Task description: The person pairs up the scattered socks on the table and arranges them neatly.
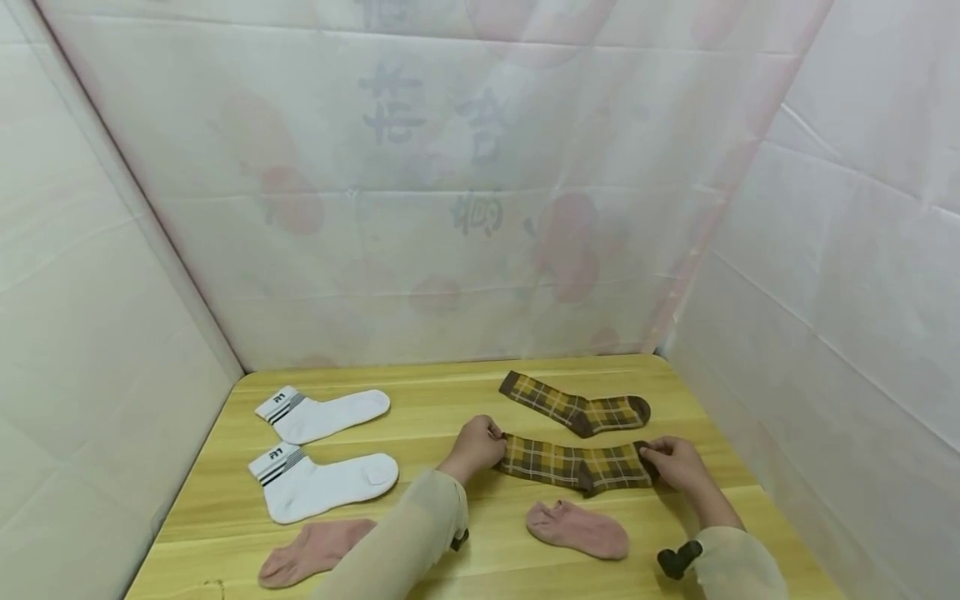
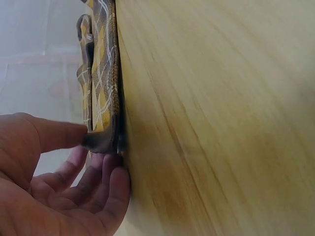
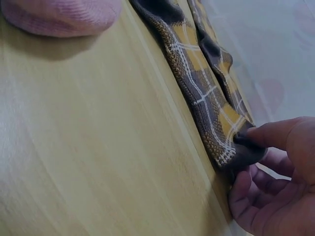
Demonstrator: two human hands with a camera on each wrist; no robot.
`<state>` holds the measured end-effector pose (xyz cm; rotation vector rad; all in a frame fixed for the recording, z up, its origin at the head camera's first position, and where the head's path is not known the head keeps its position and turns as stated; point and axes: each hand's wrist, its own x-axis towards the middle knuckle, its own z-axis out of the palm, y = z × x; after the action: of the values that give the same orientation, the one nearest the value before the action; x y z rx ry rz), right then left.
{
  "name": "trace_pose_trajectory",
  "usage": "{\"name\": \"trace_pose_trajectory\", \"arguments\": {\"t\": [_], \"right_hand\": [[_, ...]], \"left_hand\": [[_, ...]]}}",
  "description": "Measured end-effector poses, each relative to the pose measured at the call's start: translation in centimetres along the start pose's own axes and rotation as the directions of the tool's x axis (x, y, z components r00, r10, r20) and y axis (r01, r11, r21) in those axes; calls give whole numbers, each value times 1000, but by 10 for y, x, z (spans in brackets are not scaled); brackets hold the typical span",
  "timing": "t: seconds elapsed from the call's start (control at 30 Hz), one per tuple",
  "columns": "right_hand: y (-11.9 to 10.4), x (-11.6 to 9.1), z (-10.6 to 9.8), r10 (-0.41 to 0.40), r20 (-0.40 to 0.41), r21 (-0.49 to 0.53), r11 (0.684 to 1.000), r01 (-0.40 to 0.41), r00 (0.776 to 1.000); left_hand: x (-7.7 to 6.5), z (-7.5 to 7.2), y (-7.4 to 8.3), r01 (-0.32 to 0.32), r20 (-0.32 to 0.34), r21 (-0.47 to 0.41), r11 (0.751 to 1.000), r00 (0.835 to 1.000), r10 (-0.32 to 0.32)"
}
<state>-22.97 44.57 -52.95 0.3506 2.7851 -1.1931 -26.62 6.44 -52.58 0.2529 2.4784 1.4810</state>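
Note:
A brown and yellow plaid sock (image 1: 547,462) lies stretched sideways between both hands, low over the wooden table. My left hand (image 1: 478,450) pinches its dark cuff between thumb and fingers, plain in the left wrist view, where the cuff (image 2: 103,140) shows close up. At the other end, my right hand (image 1: 678,462) pinches the dark toe (image 3: 246,152), thumb on top and fingers beneath. Just behind it lies a matching plaid sock (image 1: 551,402), flat, its toe to the right. In front sits a pink sock (image 1: 577,530).
Two white socks (image 1: 330,417) with black stripes lie one before the other at the left of the table (image 1: 442,400). Another pink sock (image 1: 315,550) is partly covered by my left sleeve (image 1: 408,533). Pale fabric walls (image 1: 420,275) enclose the back and sides.

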Motion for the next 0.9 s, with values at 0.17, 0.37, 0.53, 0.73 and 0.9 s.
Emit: {"name": "trace_pose_trajectory", "arguments": {"t": [0.17, 0.37, 0.53, 0.73, 0.9], "right_hand": [[-4, 0, 1, -12, -14, -2, 1000, 12, 1000], [-4, 1, 1, 15, -10, 34, 999, -15, 1000], [-5, 2, 2, 22, -16, 75, 997, -21, 1000], [-10, 2, 5, 15, -20, 96, 995, -13, 1000], [-14, 3, 6, 9, -10, 96, 995, -8, 1000]], "left_hand": [[0, -3, 0, -15, -27, -12, 1000, 1000, 15], [-2, -6, 0, -7, -17, -53, 999, 1000, 6], [-2, -12, 0, -7, -27, -59, 998, 1000, 5], [-1, -17, -2, -13, -31, -55, 998, 999, 11], [-4, -21, -3, -11, -33, -76, 997, 999, 9]]}}
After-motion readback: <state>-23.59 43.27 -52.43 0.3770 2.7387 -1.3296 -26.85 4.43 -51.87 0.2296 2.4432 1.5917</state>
